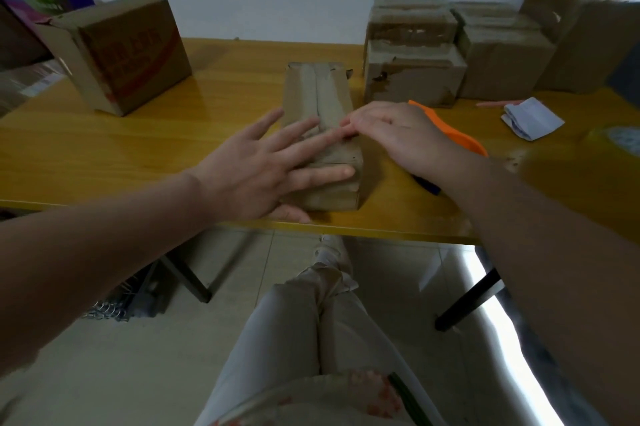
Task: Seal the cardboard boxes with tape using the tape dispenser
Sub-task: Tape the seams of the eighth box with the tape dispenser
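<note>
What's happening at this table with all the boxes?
A seated person has both hands on a narrow brown cardboard box near the front edge of the yellow wooden table. The left hand lies flat, fingers spread; the right hand touches the top seam. The orange tape dispenser lies by the right wrist, not gripped.

Matt brown cardboard box [322,135] with glossy tape lies on a glossy wood-grain surface [104,148] beside an orange plastic dispenser [450,128].
</note>
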`<state>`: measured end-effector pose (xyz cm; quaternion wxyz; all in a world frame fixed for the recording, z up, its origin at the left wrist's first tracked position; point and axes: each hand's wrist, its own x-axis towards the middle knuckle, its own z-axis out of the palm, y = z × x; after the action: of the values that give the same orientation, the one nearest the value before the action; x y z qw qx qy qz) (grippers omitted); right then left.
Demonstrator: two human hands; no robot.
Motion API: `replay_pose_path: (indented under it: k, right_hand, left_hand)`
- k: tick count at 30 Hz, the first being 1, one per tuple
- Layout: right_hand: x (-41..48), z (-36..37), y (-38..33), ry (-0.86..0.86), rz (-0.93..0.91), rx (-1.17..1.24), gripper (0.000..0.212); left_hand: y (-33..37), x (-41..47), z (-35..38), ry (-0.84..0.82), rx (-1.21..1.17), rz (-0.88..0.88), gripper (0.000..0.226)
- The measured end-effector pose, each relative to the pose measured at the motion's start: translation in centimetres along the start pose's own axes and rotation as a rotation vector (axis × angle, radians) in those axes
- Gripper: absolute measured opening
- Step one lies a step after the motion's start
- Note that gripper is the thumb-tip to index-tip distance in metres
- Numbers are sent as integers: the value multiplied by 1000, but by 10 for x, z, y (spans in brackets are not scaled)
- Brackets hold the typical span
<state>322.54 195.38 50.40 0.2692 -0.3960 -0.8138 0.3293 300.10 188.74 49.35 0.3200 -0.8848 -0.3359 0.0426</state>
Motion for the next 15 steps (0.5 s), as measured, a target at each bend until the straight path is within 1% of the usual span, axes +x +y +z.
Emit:
replay_pose_path:
  k: [3, 13, 15]
  right_hand:
    - [0, 1, 1, 3, -5, 5, 28]
    - [1, 1, 0, -6, -9, 7, 28]
    - [1, 2, 0, 3, -14, 8, 28]
  left_hand:
    - [3, -14, 11, 49, 18, -55, 73]
    - [1, -38, 23, 94, 104, -23, 73]
    - [3, -31, 18, 127, 129, -62, 73]
